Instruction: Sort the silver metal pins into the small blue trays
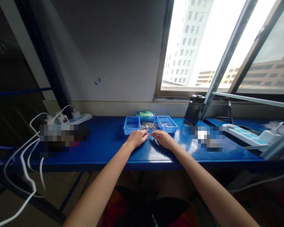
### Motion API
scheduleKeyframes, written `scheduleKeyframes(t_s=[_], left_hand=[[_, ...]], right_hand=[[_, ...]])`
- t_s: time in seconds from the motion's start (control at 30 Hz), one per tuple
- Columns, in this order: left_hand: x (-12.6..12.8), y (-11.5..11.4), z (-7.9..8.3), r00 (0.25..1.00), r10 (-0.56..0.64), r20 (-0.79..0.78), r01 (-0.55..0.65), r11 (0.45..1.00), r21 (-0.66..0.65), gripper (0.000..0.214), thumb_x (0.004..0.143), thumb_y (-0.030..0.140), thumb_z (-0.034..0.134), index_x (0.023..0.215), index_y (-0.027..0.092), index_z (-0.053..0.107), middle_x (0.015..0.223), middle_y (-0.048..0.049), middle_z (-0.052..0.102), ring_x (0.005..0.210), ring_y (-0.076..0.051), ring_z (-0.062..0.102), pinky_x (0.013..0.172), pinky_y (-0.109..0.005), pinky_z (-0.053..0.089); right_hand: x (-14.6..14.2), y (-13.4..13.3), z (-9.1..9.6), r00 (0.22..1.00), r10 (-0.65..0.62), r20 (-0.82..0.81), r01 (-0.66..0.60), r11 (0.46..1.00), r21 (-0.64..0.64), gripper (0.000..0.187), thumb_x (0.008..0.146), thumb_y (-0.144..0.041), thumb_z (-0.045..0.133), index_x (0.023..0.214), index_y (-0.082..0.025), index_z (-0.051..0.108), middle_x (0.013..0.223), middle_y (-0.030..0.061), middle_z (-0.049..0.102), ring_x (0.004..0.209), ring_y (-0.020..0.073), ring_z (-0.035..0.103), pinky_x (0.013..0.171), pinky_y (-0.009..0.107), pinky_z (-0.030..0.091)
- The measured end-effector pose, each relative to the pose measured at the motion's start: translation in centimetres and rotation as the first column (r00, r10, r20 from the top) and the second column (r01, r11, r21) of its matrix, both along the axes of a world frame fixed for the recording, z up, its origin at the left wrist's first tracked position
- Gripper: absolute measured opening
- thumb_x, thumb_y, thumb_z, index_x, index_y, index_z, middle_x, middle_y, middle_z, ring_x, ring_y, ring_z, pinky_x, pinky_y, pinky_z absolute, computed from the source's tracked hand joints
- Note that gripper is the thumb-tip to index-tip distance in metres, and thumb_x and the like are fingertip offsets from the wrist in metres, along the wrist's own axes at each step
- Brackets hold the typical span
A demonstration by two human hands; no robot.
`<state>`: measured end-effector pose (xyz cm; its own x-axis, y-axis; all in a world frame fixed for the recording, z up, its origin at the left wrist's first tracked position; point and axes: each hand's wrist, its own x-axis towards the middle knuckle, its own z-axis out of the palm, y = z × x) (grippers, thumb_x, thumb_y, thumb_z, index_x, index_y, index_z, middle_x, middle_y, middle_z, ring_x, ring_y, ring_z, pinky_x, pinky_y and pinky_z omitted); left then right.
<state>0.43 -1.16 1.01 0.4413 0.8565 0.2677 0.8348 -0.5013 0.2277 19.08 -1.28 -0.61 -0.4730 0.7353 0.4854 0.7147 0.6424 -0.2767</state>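
Small metal piece point(149, 134): likely light, stiff, smooth enough to slip, hardly fragile; best taken near ends, with fingertips. Slender, silvery, bright; finer shape too small to tell. Location: over blue table point(104, 148), just in front of loose metal pile point(148, 126), between left blue bin point(131, 131) and right blue bin point(169, 130). Grip: closed, fingertip pinch, one end in left hand point(137, 138), other end in right hand point(162, 138).

The only camera sat on my head. It looked forward and down, past my bare arms point(106, 181), to my left hand point(137, 138) and right hand point(164, 139) over the desk point(106, 142). Its wide view took in the wall point(118, 56) and window point(189, 47) farther off.
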Motion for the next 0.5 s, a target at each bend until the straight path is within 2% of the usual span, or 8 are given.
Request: scheduleKeyframes(t_s=[0.5], left_hand=[[-0.14,0.27,-0.26,0.998,-0.055,0.021,0.054,0.998,0.023,0.028,0.082,0.04,0.041,0.092,0.022,0.059,0.083,-0.0046,0.064,0.078,-0.019,0.059,0.069,-0.026,0.043]], right_hand=[[-0.06,0.04,-0.13,0.998,-0.046,0.033,0.046,0.999,0.0,0.024,0.086,-0.024,0.039,0.092,-0.02,0.061,0.091,0.0051,0.063,0.083,0.0154,0.058,0.075,0.025,0.042]])
